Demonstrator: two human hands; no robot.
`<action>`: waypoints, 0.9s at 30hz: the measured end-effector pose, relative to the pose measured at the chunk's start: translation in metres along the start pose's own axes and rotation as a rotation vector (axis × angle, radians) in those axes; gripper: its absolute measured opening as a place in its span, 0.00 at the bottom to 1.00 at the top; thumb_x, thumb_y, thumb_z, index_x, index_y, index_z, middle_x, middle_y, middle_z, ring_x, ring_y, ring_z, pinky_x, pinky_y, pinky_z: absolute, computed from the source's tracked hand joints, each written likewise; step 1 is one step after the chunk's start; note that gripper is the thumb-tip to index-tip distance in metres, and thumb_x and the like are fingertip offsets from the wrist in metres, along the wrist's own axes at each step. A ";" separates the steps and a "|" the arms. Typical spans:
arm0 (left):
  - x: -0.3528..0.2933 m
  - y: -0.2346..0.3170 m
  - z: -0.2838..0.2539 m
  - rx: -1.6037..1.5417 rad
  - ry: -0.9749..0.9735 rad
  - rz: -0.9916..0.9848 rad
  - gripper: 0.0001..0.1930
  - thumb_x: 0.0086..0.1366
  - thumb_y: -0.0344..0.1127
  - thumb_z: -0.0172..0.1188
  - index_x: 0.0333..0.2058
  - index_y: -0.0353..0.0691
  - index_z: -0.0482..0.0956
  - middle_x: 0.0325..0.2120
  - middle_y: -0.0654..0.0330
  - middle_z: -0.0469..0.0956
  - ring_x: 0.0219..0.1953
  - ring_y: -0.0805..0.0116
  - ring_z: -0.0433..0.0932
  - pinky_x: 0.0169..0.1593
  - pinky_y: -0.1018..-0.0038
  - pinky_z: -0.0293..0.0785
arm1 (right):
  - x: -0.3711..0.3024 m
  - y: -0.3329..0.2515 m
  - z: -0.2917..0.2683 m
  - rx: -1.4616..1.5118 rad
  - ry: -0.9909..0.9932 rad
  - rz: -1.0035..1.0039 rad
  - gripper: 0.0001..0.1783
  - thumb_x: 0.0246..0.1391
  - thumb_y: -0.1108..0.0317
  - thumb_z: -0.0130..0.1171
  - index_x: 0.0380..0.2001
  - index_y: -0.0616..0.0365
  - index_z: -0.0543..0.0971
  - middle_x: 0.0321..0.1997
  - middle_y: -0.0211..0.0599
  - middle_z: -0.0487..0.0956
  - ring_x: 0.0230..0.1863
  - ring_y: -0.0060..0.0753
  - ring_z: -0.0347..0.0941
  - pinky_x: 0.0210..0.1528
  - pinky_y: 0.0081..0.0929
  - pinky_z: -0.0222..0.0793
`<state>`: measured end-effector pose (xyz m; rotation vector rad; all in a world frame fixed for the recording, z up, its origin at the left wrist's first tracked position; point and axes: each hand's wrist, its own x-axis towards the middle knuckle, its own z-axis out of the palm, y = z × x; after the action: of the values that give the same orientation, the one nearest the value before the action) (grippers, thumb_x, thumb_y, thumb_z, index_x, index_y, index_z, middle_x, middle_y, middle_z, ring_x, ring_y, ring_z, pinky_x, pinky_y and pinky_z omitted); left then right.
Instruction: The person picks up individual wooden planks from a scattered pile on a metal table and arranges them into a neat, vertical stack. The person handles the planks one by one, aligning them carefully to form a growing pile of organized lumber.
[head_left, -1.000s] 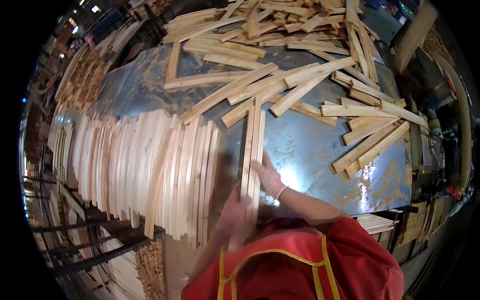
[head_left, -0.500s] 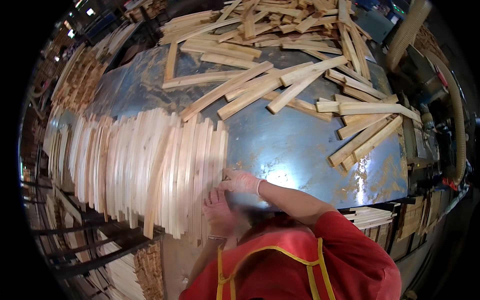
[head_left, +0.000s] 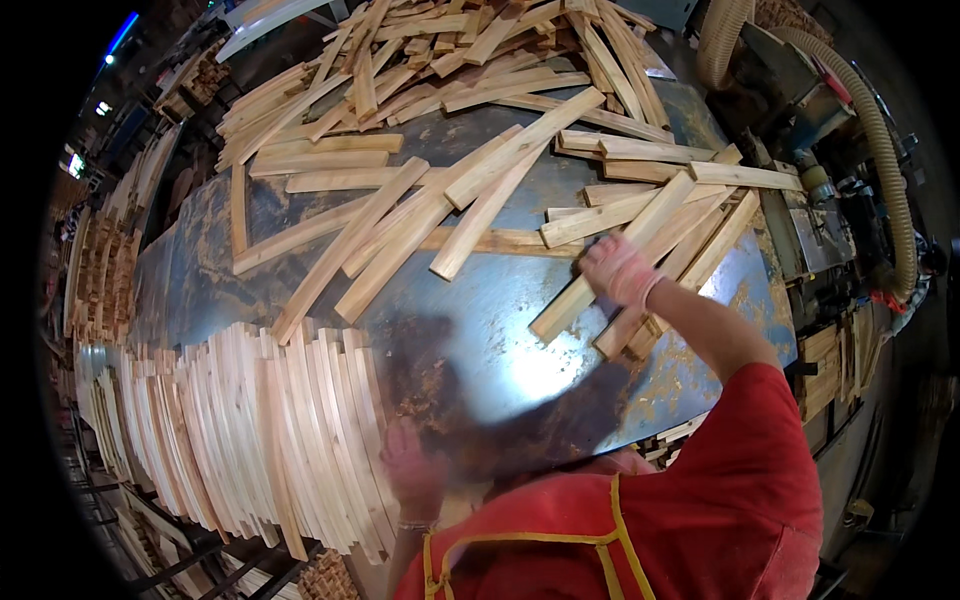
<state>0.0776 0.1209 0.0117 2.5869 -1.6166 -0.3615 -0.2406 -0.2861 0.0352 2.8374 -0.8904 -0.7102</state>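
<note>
My right hand (head_left: 618,272), in a pale pinkish glove, reaches out to the right side of the metal table. Its fingers are closed over a wooden slat (head_left: 562,312) that slants across other loose slats there. My left hand (head_left: 410,462), gloved too, is low and close to my body, beside the right end of a row of upright-edged, tightly packed slats (head_left: 225,430). Motion smears its fingers, so their pose is unclear. One slat (head_left: 280,450) in that row sticks out toward me past its neighbours.
Loose slats (head_left: 480,190) lie crisscrossed over the middle of the metal table (head_left: 480,310), with a big heap (head_left: 450,50) at the far side. A ribbed hose (head_left: 880,110) and machinery stand at the right. Sawdust is scattered on the tabletop.
My right hand has moved from the row's right end to the loose slats on the right and taken hold of one. My left hand stays by the row. The view has shifted.
</note>
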 end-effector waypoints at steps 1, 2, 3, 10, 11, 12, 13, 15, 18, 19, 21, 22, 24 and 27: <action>0.011 0.021 -0.002 0.001 -0.028 0.056 0.47 0.60 0.46 0.70 0.75 0.38 0.63 0.74 0.46 0.63 0.76 0.44 0.61 0.76 0.45 0.56 | 0.002 -0.018 0.004 0.003 -0.046 -0.028 0.33 0.50 0.58 0.70 0.62 0.44 0.80 0.56 0.37 0.82 0.63 0.46 0.75 0.69 0.49 0.65; 0.021 0.040 -0.002 0.000 -0.054 0.111 0.47 0.60 0.47 0.70 0.75 0.39 0.63 0.74 0.46 0.63 0.76 0.44 0.61 0.76 0.45 0.56 | 0.001 -0.038 0.009 0.116 0.075 -0.175 0.30 0.51 0.59 0.69 0.60 0.45 0.80 0.53 0.37 0.83 0.62 0.45 0.76 0.69 0.50 0.65; 0.030 0.060 -0.001 -0.035 -0.082 0.164 0.48 0.60 0.48 0.71 0.75 0.39 0.63 0.74 0.46 0.63 0.76 0.44 0.61 0.75 0.45 0.57 | -0.001 -0.057 0.012 0.228 0.197 -0.319 0.27 0.52 0.60 0.68 0.57 0.47 0.81 0.50 0.37 0.83 0.61 0.45 0.78 0.69 0.50 0.66; 0.069 0.125 0.017 -0.041 -0.305 0.230 0.50 0.56 0.53 0.76 0.74 0.42 0.65 0.63 0.51 0.74 0.66 0.47 0.73 0.68 0.50 0.67 | 0.057 0.049 -0.003 0.180 0.428 0.214 0.32 0.52 0.56 0.71 0.60 0.51 0.79 0.54 0.47 0.83 0.59 0.52 0.80 0.63 0.44 0.75; 0.070 0.124 0.017 -0.017 -0.367 0.197 0.51 0.55 0.52 0.77 0.74 0.42 0.65 0.59 0.52 0.77 0.63 0.47 0.75 0.66 0.52 0.69 | 0.052 0.075 0.009 0.173 0.319 0.237 0.34 0.53 0.52 0.71 0.62 0.51 0.79 0.54 0.48 0.84 0.57 0.53 0.81 0.61 0.45 0.76; 0.068 0.118 0.014 -0.048 -0.376 0.194 0.49 0.56 0.51 0.77 0.73 0.41 0.67 0.56 0.52 0.78 0.61 0.47 0.77 0.64 0.53 0.71 | 0.052 0.087 0.014 0.166 0.215 0.258 0.36 0.54 0.48 0.72 0.64 0.51 0.78 0.55 0.50 0.85 0.56 0.54 0.83 0.59 0.45 0.78; 0.063 0.107 0.011 -0.080 -0.387 0.184 0.47 0.56 0.50 0.77 0.72 0.40 0.68 0.53 0.52 0.80 0.58 0.48 0.79 0.63 0.54 0.73 | 0.055 0.080 0.001 0.235 0.123 0.254 0.39 0.54 0.45 0.71 0.65 0.51 0.77 0.54 0.50 0.85 0.55 0.54 0.83 0.59 0.46 0.78; 0.044 0.085 0.010 -0.242 -0.339 0.116 0.40 0.59 0.46 0.74 0.68 0.38 0.73 0.47 0.52 0.82 0.52 0.49 0.82 0.58 0.56 0.76 | 0.055 0.056 -0.043 0.354 -0.070 0.235 0.43 0.55 0.38 0.71 0.67 0.51 0.76 0.52 0.50 0.86 0.53 0.55 0.84 0.57 0.47 0.79; -0.004 0.052 0.016 -0.642 -0.210 -0.085 0.26 0.65 0.40 0.67 0.60 0.38 0.80 0.41 0.52 0.84 0.43 0.52 0.84 0.50 0.60 0.80 | 0.062 0.007 -0.050 0.885 0.072 0.236 0.41 0.61 0.35 0.67 0.66 0.52 0.77 0.41 0.44 0.86 0.44 0.47 0.86 0.51 0.42 0.81; -0.019 0.039 0.026 -0.804 -0.180 -0.196 0.23 0.66 0.39 0.65 0.58 0.38 0.82 0.42 0.51 0.85 0.42 0.52 0.84 0.48 0.62 0.80 | 0.057 -0.024 -0.060 1.251 0.024 0.243 0.37 0.64 0.35 0.64 0.62 0.54 0.79 0.37 0.40 0.84 0.41 0.40 0.84 0.48 0.39 0.80; -0.031 0.028 0.020 -1.012 -0.186 -0.344 0.20 0.69 0.38 0.62 0.57 0.39 0.84 0.42 0.51 0.86 0.40 0.52 0.84 0.46 0.64 0.80 | 0.058 -0.083 -0.049 1.872 -0.111 0.263 0.32 0.73 0.38 0.57 0.58 0.57 0.81 0.30 0.29 0.78 0.36 0.23 0.79 0.43 0.31 0.78; -0.031 0.029 -0.002 -1.056 -0.228 -0.399 0.20 0.69 0.38 0.61 0.57 0.39 0.84 0.41 0.51 0.87 0.39 0.53 0.85 0.46 0.65 0.80 | 0.056 -0.120 -0.044 1.837 0.052 0.244 0.34 0.72 0.37 0.55 0.57 0.60 0.83 0.33 0.39 0.82 0.40 0.33 0.82 0.47 0.36 0.78; -0.035 0.020 -0.013 -1.086 -0.231 -0.461 0.20 0.70 0.38 0.60 0.57 0.39 0.84 0.39 0.51 0.87 0.38 0.52 0.85 0.46 0.64 0.80 | 0.079 -0.181 -0.022 1.477 0.064 0.288 0.40 0.69 0.35 0.50 0.54 0.66 0.84 0.50 0.57 0.87 0.52 0.55 0.83 0.61 0.43 0.73; -0.042 -0.012 0.008 -1.142 -0.123 -0.402 0.26 0.69 0.40 0.62 0.63 0.35 0.78 0.37 0.48 0.86 0.39 0.51 0.84 0.48 0.62 0.80 | 0.104 -0.267 0.008 1.730 0.021 0.284 0.39 0.67 0.36 0.53 0.56 0.65 0.83 0.52 0.57 0.86 0.55 0.56 0.82 0.62 0.43 0.72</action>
<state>0.0691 0.1642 0.0085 1.9092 -0.5289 -1.0836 -0.0301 -0.1232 -0.0706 3.5111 -2.8371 0.5112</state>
